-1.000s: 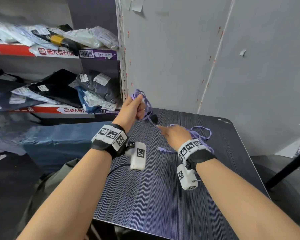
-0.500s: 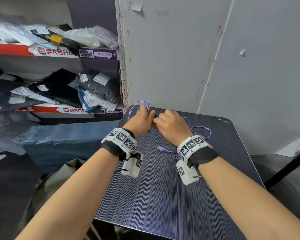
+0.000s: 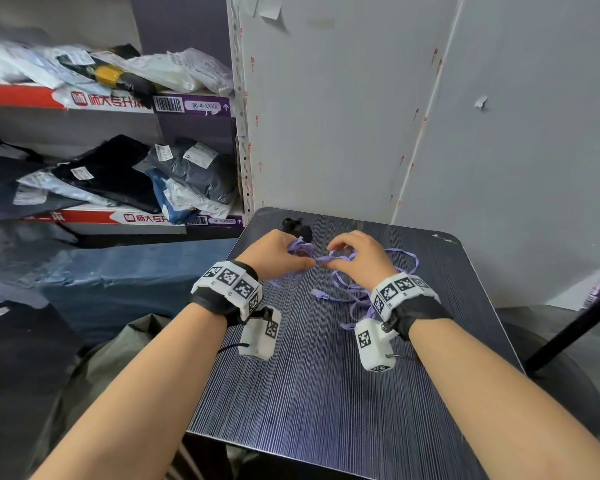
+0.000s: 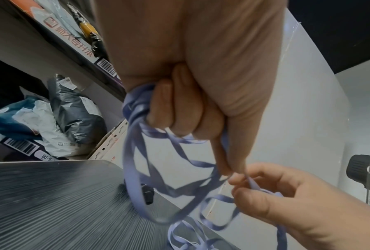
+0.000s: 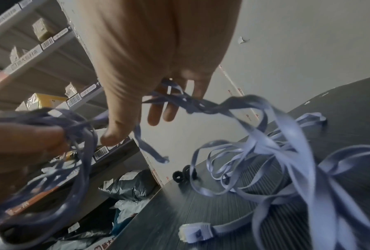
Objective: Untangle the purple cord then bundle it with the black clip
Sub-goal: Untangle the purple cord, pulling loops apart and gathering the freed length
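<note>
The purple cord (image 3: 361, 289) is a flat ribbon cable, lying partly in loose tangled loops on the dark striped table (image 3: 326, 393). My left hand (image 3: 293, 254) grips a bunch of gathered coils (image 4: 137, 104) in a fist and pinches one strand with the thumb. My right hand (image 3: 340, 252) pinches that same strand (image 4: 251, 183) a short way to the right. The cord's plug (image 5: 196, 235) rests on the table below my right hand. The black clip (image 3: 297, 228) lies on the table just beyond my left hand, untouched.
Shelves (image 3: 118, 216) stacked with bagged clothing stand to the left, off the table. A grey wall panel (image 3: 326, 133) rises directly behind the table's far edge. A dark slanted pole (image 3: 568, 337) stands at the right.
My left hand came down from its raised position with the coils. Both hands met, then sank toward the table and parted a little, with a strand stretched between them.
</note>
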